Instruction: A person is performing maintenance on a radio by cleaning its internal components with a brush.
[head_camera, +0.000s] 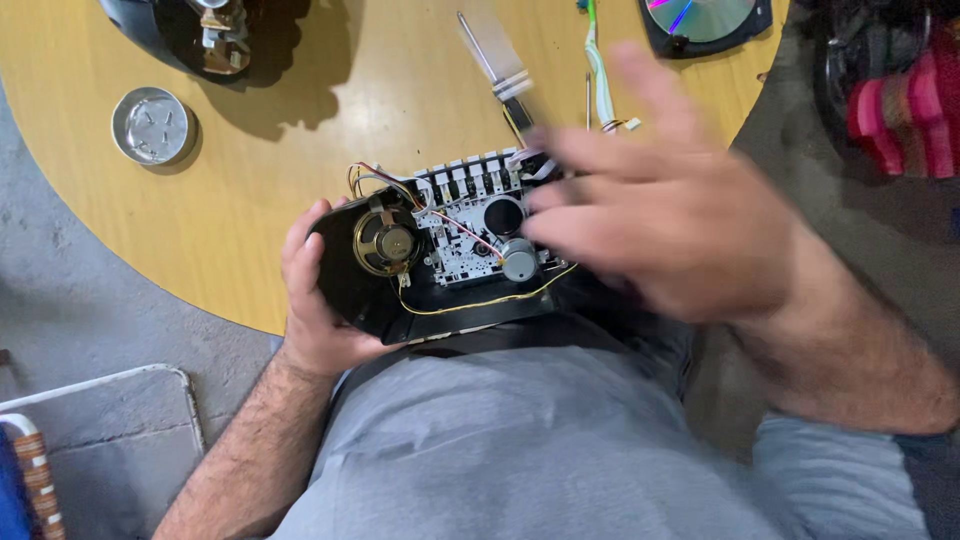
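Wires are the worry in this head view: thin yellow and red leads (480, 300) loop loose across the opened player (440, 260), and by my reckoning a sweeping finger could snag one and pull it off its joint. The player sits propped at the table's (300, 150) near edge, half over the lap, so a slip of the one supporting hand could drop it to the floor. Left hand (315, 300) is cupped round the player's left end, thumb on the rim beside the round speaker (385, 243), fingers wrapped under, a firm hold. Right hand (660, 190) hovers over the player's right end, badly blurred, fingers spread and pointing left, palm down; it looks open and holding nothing, though the blur leaves me unable to say whether the fingertips touch the white mechanism (470, 225). Forearm comes in from the lower right, wrist bent slightly. Screwdriver (495, 65) lies just beyond that hand towards the table's far edge, and a careless sweep could knock it. Farther off, a small round tin (153, 125) rests near the left edge and a disc (700, 15) at the far right edge.
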